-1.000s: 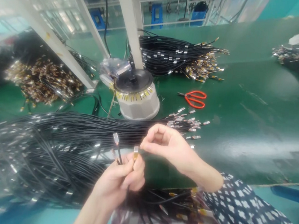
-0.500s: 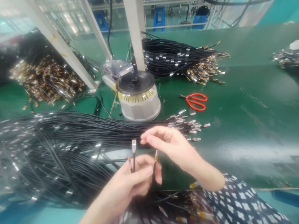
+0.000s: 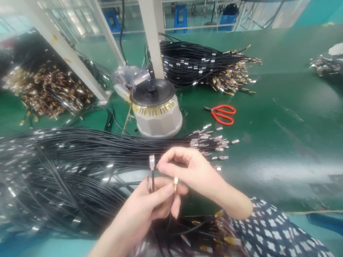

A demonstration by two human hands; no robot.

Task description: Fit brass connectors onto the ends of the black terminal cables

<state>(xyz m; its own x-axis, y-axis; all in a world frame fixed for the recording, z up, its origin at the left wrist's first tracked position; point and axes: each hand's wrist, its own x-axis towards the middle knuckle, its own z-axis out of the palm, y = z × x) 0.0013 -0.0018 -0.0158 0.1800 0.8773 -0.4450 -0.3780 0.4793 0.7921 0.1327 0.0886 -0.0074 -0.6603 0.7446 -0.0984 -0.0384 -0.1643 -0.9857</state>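
Observation:
My left hand (image 3: 153,201) is closed around black cables. One of them stands up from the grip and ends in a silver connector (image 3: 152,162). Another shows a gold-coloured end (image 3: 175,184) beside the thumb. Above them my right hand (image 3: 182,163) holds thumb and forefinger together in a pinch, fingertips close to the silver connector. What lies between those fingertips, if anything, is too small to make out. More black cables with yellow-sleeved ends (image 3: 229,240) lie across my lap below the hands.
Behind my hands a long bundle of black cables (image 3: 103,145) crosses the green table (image 3: 285,117). Beyond it stand a white round device with a black disc (image 3: 160,121) and red-handled scissors (image 3: 225,115). More cable bundles (image 3: 192,64) lie farther back, near white posts (image 3: 150,21).
My right hand has lowered slightly, its fingertips nearer the silver connector. The gold-coloured end in my left hand sits lower and looks turned. The whole view has shifted slightly.

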